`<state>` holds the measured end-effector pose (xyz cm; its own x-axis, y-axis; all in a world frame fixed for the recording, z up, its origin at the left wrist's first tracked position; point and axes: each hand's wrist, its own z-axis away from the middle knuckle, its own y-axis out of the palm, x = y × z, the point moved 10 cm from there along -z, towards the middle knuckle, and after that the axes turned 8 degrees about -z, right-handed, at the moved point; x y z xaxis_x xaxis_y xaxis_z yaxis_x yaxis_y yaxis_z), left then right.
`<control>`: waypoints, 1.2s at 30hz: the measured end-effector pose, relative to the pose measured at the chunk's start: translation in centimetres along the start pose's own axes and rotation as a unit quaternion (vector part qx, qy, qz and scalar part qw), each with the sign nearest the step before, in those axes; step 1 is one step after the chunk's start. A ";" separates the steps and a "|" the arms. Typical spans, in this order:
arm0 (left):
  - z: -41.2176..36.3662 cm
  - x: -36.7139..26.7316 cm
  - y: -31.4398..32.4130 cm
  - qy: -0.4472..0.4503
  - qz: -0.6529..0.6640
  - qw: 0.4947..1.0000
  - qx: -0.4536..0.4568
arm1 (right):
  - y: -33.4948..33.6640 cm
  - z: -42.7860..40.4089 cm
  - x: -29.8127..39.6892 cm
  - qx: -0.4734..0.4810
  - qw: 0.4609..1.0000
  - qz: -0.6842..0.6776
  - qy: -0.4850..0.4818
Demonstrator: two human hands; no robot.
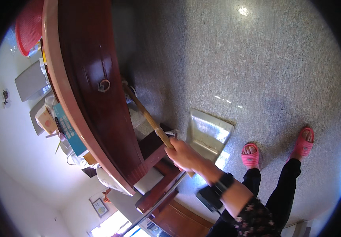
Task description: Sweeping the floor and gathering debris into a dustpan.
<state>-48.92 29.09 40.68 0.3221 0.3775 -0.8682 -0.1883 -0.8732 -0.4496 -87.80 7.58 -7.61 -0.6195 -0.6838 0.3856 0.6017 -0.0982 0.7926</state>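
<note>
My right hand (185, 155), with a dark watch on the wrist, grips a wooden stick (145, 111) near its end. The stick slants away to the upper left, and its far end passes beneath a dark red wooden table (90, 59), where whatever it bears is hidden. Just beyond my hand, a metal dustpan (209, 134) lies on the speckled floor (262, 59). A shiny metal pole (158, 203) runs from beside my hand to the lower left; its link to the dustpan cannot be made out. My left hand is out of view.
On the table are a red mesh basket (30, 29), a teal box (70, 130) and other items. Grey-backed chairs (31, 80) stand behind it. A grey-cushioned seat (149, 180) is at its near end. My feet in pink slippers (250, 157) stand right of the dustpan.
</note>
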 end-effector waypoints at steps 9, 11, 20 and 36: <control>-0.3 0.7 2.8 -0.003 0.041 0.999 0.018 | -6.1 7.5 5.6 -0.066 0.978 -0.194 -0.033; -0.6 0.4 3.2 0.000 0.046 0.999 0.019 | -8.7 14.4 4.7 -0.073 0.972 -0.223 -0.014; -0.7 1.3 5.1 -0.002 0.060 0.998 0.033 | -8.4 30.2 5.5 -0.135 0.969 -0.205 0.034; 0.3 1.2 2.7 0.000 0.054 0.998 0.018 | -14.4 2.1 24.3 -0.068 0.965 -0.102 -0.232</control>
<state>-49.34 27.26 38.40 0.2991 0.2824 -0.9115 -0.2551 -0.8968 -0.3616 -112.54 -6.11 -8.66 -0.8724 -0.2460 0.4223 0.4838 -0.3119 0.8177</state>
